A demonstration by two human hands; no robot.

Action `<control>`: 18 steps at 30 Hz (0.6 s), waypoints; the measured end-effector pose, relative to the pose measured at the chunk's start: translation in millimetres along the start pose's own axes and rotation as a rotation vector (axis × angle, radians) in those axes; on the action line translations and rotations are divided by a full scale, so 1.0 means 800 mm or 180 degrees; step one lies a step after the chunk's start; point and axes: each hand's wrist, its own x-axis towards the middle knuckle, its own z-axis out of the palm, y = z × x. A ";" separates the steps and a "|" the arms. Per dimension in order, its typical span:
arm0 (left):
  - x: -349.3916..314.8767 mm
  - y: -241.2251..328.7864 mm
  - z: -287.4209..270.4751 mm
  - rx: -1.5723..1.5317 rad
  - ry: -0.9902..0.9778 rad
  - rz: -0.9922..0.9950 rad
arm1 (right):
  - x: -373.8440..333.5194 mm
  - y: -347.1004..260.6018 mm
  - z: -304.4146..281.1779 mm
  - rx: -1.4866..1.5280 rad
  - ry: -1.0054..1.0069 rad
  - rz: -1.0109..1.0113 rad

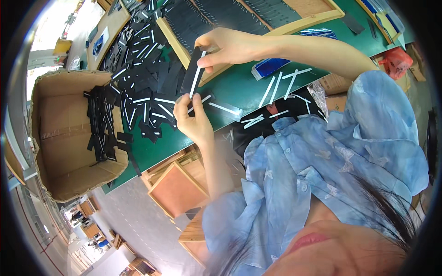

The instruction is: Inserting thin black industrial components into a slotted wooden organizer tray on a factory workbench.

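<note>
My right hand (221,49) is closed on the upper part of a flat black piece (187,80), with the thumb on its face. A narrow white strip (196,79) runs lengthwise along that piece. At its lower end, my left hand (194,120) pinches the tip of the white strip between thumb and fingertip. Whether the tip is lifted off the black piece is too small to tell. Beneath and left of the hands spreads a heap of similar black pieces (159,80), many with white strips, on the green table (156,154).
A cardboard box (55,124) with black pieces inside stands at the table's left. A wooden-framed tray (304,19) of dark pieces lies beyond my hands. Loose white strips (276,86) lie along the near edge beside a blue packet (271,67). Wooden frames (177,189) stand below the table.
</note>
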 end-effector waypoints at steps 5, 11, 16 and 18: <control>0.020 0.007 -0.006 -0.0294 0.0645 -0.0125 | 0.000 0.002 -0.012 0.0074 -0.0073 0.0093; -0.001 0.091 0.003 -0.1648 -0.1021 -0.0769 | -0.027 -0.036 -0.024 -0.0107 -0.0246 -0.0439; 0.003 0.120 -0.016 -0.2323 -0.0431 -0.0985 | -0.045 -0.079 -0.039 -0.0866 -0.0696 -0.0729; 0.006 0.138 -0.007 -0.1930 -0.0989 -0.1007 | -0.056 -0.071 -0.035 -0.1215 -0.0534 -0.0695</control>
